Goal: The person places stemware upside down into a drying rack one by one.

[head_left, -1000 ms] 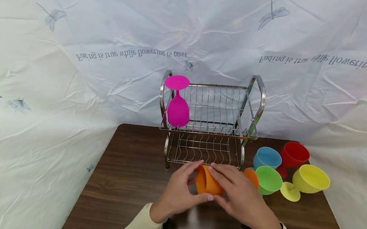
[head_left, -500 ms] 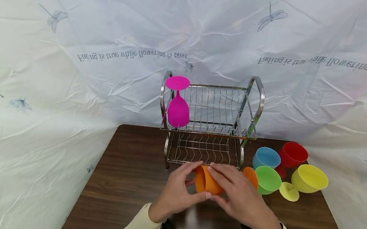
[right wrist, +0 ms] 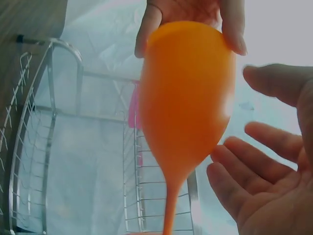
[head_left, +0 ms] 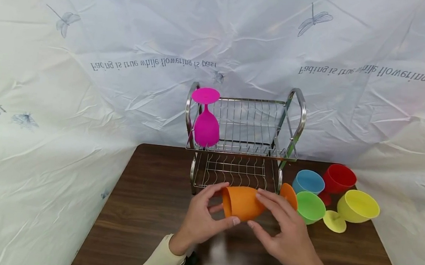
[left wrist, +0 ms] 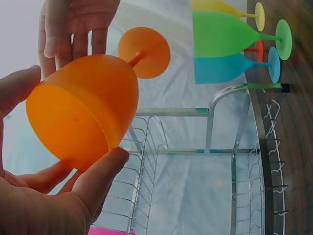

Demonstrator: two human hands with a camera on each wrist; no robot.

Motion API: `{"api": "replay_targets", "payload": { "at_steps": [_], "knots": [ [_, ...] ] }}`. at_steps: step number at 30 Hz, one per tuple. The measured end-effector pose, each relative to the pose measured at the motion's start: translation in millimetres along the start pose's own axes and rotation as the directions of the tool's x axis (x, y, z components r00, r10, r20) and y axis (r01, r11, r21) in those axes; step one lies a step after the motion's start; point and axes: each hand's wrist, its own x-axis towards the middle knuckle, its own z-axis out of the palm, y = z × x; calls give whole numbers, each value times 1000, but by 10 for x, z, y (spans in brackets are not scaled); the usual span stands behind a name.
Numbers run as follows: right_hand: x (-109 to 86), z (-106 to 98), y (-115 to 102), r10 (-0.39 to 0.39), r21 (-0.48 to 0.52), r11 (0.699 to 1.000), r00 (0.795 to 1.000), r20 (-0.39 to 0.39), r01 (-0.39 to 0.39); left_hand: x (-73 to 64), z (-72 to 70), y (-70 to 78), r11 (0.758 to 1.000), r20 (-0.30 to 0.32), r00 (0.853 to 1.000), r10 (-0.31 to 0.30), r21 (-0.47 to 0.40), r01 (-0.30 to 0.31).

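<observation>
An orange goblet (head_left: 243,203) lies sideways in the air, its mouth to the left and its foot to the right. My left hand (head_left: 203,217) grips it near the rim, thumb and fingers on opposite sides in the left wrist view. At the bowl's other end is my right hand (head_left: 290,234). Its fingers (right wrist: 254,164) are loosely spread beside the bowl, and the thumb stands apart from it. Whether a right fingertip touches the bowl, I cannot tell. A magenta goblet (head_left: 207,128) stands upside down at the left of the metal dish rack's (head_left: 248,154) upper tier.
To the right on the brown table (head_left: 136,201) stand a blue goblet (head_left: 309,182), a green goblet (head_left: 310,207), a red goblet (head_left: 340,178) and a yellow goblet (head_left: 359,207). White printed sheeting (head_left: 156,90) hangs behind the rack and at both sides.
The right hand has drawn back and loosened from the bowl, moving right and slightly down. The left hand still holds the orange goblet, which has shifted slightly up and left, showing more of its bowl.
</observation>
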Motion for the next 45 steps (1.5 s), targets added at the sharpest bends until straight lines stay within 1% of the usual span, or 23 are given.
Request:
{"api": "replay_targets", "payload": {
  "at_steps": [3,7,9,12,16,19,22,24,27,28,29,31,33,34,35,36,37,38,40,43,45],
  "knots": [
    [-47,8,-23,44,52,998,996,-76,-40,1,-3,-15,999,-19,999,26,-20,-26],
    [-95,22,-36,128,110,988,982,-142,-113,9,-7,-28,998,-42,998,54,-28,-55],
    [-120,29,-42,196,150,973,969,-147,-174,10,-10,-27,997,-50,997,60,-39,-62],
    [-149,35,-49,298,222,938,946,-126,-266,8,-12,-21,995,-60,996,67,-67,-70],
    [-167,61,-60,408,331,871,910,-76,-363,8,-19,-19,993,-78,994,72,-92,-79],
    [-165,99,-36,468,408,814,883,-36,-414,14,-23,-15,992,-86,994,72,-100,-81],
    [-165,133,8,512,469,753,859,23,-461,17,-21,-8,990,-85,994,68,-117,-78],
    [-164,155,42,532,522,703,844,66,-483,17,-18,-2,986,-82,995,57,-149,-69],
    [-164,191,85,545,623,614,831,111,-485,16,-11,-4,975,-70,996,48,-216,-62],
    [-161,207,98,543,661,583,832,115,-472,16,-6,-8,966,-62,997,51,-249,-65],
    [-158,223,108,533,705,550,838,116,-448,15,1,-12,957,-52,997,56,-281,-68],
    [-153,262,130,495,790,485,862,106,-376,13,25,-31,935,-30,997,70,-345,-76],
    [-145,301,151,433,866,410,897,90,-285,11,58,-59,907,-2,995,95,-413,-88],
    [-141,319,161,401,897,368,912,83,-243,9,75,-75,892,10,994,110,-442,-95],
    [-140,332,167,377,921,325,923,82,-214,8,93,-90,879,25,992,122,-468,-96],
    [-136,342,173,361,938,288,929,82,-194,8,111,-106,865,35,990,134,-492,-100],
    [-134,349,175,353,948,259,932,84,-183,10,127,-122,852,44,988,146,-514,-103],
    [-133,352,177,353,955,238,931,87,-180,12,142,-136,839,51,986,156,-534,-105],
    [-132,349,180,364,958,220,926,96,-186,18,166,-162,818,55,983,175,-564,-114],
    [-131,341,180,386,957,209,916,107,-200,27,190,-187,797,47,980,194,-590,-129],
    [-127,337,180,392,958,205,914,108,-201,31,199,-194,787,42,978,202,-601,-137]
  ]
}}
